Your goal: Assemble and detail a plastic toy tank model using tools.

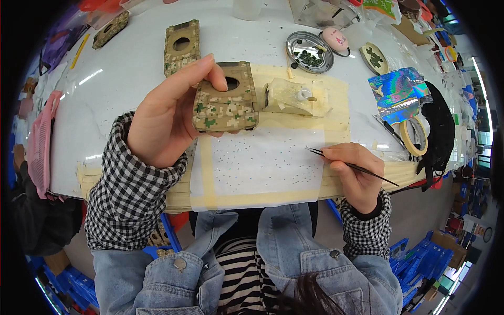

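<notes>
My left hand (167, 113) grips a camouflage model tank hull (227, 105) and holds it up over the table. A round hole shows in the hull's top, with my index fingertip at its edge. In my right hand (356, 176) is a pair of thin dark tweezers (362, 170), pinched between thumb and fingers, tips pointing left. Whether the tips hold anything is too small to tell. Below them lies a white sheet (252, 181) dotted with many tiny specks, its edges taped with yellowish tape. Beyond the sheet stands a tape-wrapped block (289, 98) with a small white cup on it.
Another camouflage hull (178, 56) stands behind my left hand, and one more (111, 30) lies far left. A round metal dish (311, 62) holds small dark green parts. On the right are a shiny holographic pouch (396, 94), a tape roll (415, 136) and a black bag (440, 123).
</notes>
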Tool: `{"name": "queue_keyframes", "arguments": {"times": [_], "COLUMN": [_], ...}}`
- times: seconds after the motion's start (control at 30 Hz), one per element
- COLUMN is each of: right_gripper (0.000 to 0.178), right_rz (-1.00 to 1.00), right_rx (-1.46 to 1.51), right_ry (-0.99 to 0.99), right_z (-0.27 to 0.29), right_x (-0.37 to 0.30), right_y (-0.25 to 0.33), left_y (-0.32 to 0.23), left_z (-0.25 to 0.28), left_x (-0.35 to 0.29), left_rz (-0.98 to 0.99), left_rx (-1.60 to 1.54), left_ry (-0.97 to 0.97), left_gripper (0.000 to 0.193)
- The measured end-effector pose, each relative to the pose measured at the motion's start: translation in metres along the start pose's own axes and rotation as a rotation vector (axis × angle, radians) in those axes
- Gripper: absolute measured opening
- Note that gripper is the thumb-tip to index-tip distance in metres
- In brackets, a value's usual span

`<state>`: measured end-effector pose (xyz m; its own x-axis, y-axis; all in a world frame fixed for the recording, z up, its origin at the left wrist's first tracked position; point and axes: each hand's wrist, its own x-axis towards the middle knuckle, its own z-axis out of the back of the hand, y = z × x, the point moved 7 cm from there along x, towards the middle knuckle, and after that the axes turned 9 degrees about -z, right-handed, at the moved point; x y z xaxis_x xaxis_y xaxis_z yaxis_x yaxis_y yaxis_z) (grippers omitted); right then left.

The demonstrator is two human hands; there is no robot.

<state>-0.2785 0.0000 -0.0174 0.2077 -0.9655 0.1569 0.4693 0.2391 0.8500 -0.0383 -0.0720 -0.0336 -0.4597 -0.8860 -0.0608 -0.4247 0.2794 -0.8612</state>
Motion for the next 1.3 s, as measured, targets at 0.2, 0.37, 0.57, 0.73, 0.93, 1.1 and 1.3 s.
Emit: {"name": "queue_keyframes", "arguments": {"times": [0.2, 0.37, 0.57, 0.73, 0.93, 1.1, 1.3], "right_gripper": [0.011, 0.012, 0.012, 0.011, 0.011, 0.010, 0.010], "right_rz": [0.003, 0.015, 0.016, 0.002, -0.041, -0.113, -0.181], "right_rx": [-0.007, -0.057, -0.049, -0.027, 0.018, 0.108, 0.264], "right_ry": [0.015, 0.029, 0.011, 0.007, -0.006, -0.026, -0.037], "right_z": [-0.001, -0.002, -0.001, -0.001, 0.000, 0.001, 0.004], "right_x": [0.000, 0.001, 0.000, 0.000, -0.001, -0.002, -0.002], "right_y": [0.002, 0.006, 0.003, 0.002, -0.003, -0.008, -0.010], "left_y": [0.000, 0.000, 0.001, 0.000, -0.001, 0.000, -0.001], "left_z": [0.000, 0.000, 0.000, -0.001, -0.002, -0.002, -0.003], "left_x": [0.000, -0.001, 0.000, 0.000, -0.001, -0.001, -0.001], "left_rz": [0.002, 0.014, 0.005, 0.003, 0.009, 0.017, 0.013], "left_rx": [-0.005, -0.002, -0.010, -0.003, -0.002, -0.010, -0.016], "left_ry": [0.005, -0.014, -0.002, -0.006, -0.008, -0.002, 0.022], "left_gripper": [0.032, 0.032, 0.032, 0.032, 0.032, 0.032, 0.032]}}
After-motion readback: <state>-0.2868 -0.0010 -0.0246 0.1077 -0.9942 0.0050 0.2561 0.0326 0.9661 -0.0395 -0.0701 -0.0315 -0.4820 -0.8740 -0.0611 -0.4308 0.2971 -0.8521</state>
